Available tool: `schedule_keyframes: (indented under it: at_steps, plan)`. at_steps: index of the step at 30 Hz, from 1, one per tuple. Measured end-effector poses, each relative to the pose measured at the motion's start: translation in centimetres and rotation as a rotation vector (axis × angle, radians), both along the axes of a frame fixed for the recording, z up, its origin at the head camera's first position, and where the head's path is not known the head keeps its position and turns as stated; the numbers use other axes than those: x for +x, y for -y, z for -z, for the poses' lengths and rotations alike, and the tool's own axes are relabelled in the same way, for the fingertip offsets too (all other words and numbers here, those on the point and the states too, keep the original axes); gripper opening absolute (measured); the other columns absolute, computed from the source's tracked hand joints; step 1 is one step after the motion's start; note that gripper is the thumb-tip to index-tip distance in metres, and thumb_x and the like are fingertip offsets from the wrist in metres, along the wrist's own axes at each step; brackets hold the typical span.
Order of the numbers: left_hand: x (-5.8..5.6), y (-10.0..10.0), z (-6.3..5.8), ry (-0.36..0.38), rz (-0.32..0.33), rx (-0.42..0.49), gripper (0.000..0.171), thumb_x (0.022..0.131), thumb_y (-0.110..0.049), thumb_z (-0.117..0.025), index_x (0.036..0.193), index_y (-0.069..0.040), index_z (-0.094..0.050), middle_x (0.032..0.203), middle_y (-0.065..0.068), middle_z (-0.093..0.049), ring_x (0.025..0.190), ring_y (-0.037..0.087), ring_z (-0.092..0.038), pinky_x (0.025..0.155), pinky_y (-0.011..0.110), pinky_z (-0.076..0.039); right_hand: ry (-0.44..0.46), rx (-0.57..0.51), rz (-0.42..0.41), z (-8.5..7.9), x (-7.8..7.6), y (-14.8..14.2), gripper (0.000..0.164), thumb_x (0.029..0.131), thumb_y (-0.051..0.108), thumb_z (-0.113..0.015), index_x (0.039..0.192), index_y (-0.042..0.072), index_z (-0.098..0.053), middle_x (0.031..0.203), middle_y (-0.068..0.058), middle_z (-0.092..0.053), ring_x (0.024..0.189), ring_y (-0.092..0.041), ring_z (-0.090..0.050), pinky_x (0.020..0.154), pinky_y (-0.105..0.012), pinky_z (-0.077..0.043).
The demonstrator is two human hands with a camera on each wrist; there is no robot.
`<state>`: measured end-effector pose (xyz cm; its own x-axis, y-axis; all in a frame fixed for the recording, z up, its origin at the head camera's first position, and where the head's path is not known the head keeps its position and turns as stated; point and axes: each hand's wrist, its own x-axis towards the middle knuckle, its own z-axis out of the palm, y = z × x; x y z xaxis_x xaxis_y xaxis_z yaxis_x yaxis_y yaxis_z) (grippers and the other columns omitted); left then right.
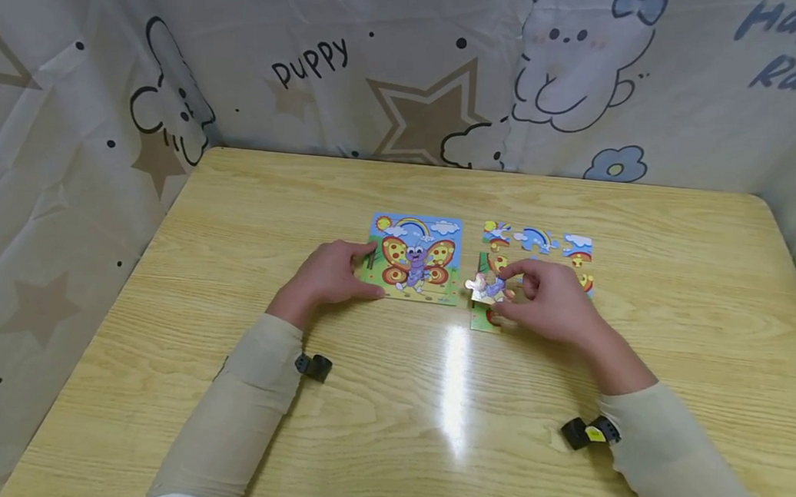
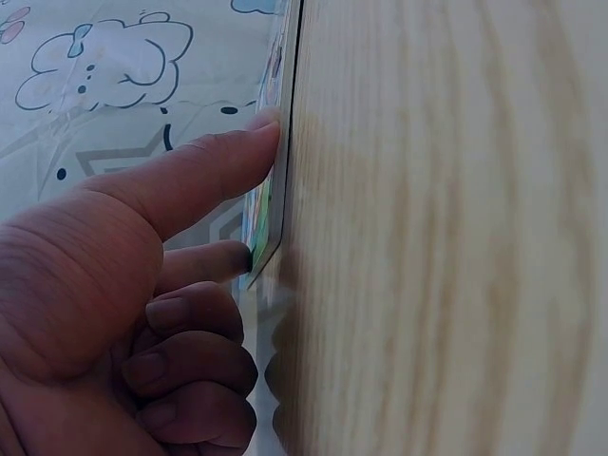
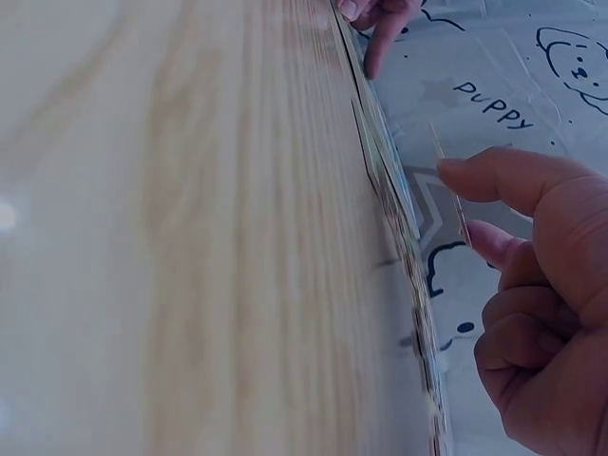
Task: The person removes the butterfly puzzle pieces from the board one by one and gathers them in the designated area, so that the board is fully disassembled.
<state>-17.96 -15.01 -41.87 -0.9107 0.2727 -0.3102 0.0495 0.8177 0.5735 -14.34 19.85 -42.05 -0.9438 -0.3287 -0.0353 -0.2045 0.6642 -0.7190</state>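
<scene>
My left hand (image 1: 334, 275) rests its thumb and index finger at the left edge and lower left corner of a flat butterfly picture board (image 1: 414, 257). In the left wrist view, that thumb lies straight against the board (image 2: 275, 180) while the other fingers are folded in. Between the thumb and index finger of my right hand (image 1: 554, 298) is a jigsaw piece (image 1: 484, 287), pinched and raised above other pieces. Seen edge-on in the right wrist view, the held piece (image 3: 460, 211) looks thin. My right hand partly hides the pieces below it.
Right of the board lie loose jigsaw pieces: a sun piece (image 1: 498, 233), a rainbow piece (image 1: 536, 240), a cloud piece (image 1: 578, 246) and a green one (image 1: 485, 320), among several. All are on a wooden table (image 1: 386, 417), with a printed cloth (image 1: 242, 99) behind it.
</scene>
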Motion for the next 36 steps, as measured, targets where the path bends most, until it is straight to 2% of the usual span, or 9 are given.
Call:
schedule_keyframes:
  at_steps: [11, 18, 20, 25, 27, 36]
  plan:
    - [0.0, -0.1, 0.0, 0.008, 0.000, 0.006, 0.090, 0.076, -0.040, -0.088, 0.151, -0.014, -0.046, 0.136, 0.015, -0.056, 0.108, 0.025, -0.047, 0.097, 0.041, -0.042, 0.009, -0.001, 0.001, 0.1, 0.9, -2.5, 0.037, 0.079, 0.021, -0.087, 0.108, 0.007, -0.071, 0.059, 0.003, -0.034, 0.054, -0.015, -0.035, 0.059, -0.033, -0.036]
    - [0.0, -0.1, 0.1, 0.004, -0.013, 0.007, 0.090, 0.076, -0.041, -0.088, 0.150, -0.014, -0.046, 0.137, 0.014, -0.056, 0.110, 0.024, -0.048, 0.097, 0.041, -0.042, -0.003, 0.020, -0.001, 0.3, 1.4, -3.7, 0.038, 0.078, 0.021, -0.088, 0.110, 0.007, -0.071, 0.060, 0.003, -0.033, 0.055, -0.015, -0.034, 0.061, -0.034, -0.034]
    - [0.0, -0.1, 0.1, 0.001, -0.014, 0.010, 0.090, 0.075, -0.040, -0.089, 0.150, -0.014, -0.047, 0.137, 0.014, -0.056, 0.108, 0.025, -0.048, 0.097, 0.041, -0.042, 0.003, 0.019, 0.000, 0.3, 1.6, -4.0, 0.039, 0.078, 0.021, -0.088, 0.111, 0.007, -0.072, 0.060, 0.003, -0.033, 0.055, -0.015, -0.033, 0.072, -0.034, -0.043]
    - [0.0, -0.1, 0.3, 0.004, -0.012, 0.012, 0.089, 0.076, -0.041, -0.088, 0.150, -0.014, -0.047, 0.143, 0.013, -0.052, 0.115, 0.024, -0.049, 0.101, 0.042, -0.041, 0.025, 0.019, -0.004, 0.4, 1.9, -4.5, 0.040, 0.077, 0.025, -0.089, 0.109, 0.008, -0.072, 0.059, 0.004, -0.031, 0.055, -0.013, -0.029, 0.078, -0.033, -0.042]
    - [0.0, -0.1, 0.3, 0.004, -0.012, 0.012, 0.089, 0.076, -0.041, -0.088, 0.150, -0.014, -0.047, 0.145, 0.013, -0.051, 0.118, 0.024, -0.049, 0.102, 0.043, -0.040, 0.031, 0.022, -0.009, 0.5, 2.0, -4.7, 0.040, 0.076, 0.026, -0.090, 0.107, 0.008, -0.072, 0.059, 0.005, -0.031, 0.055, -0.012, -0.029, 0.067, -0.033, -0.036]
    - [-0.1, 0.0, 0.3, -0.003, -0.004, 0.011, 0.089, 0.076, -0.041, -0.088, 0.150, -0.015, -0.047, 0.146, 0.013, -0.051, 0.122, 0.024, -0.048, 0.102, 0.042, -0.040, 0.061, 0.056, -0.028, 0.8, 2.4, -5.4, 0.038, 0.076, 0.027, -0.090, 0.105, 0.010, -0.072, 0.059, 0.005, -0.032, 0.054, -0.011, -0.030, 0.062, -0.031, -0.035]
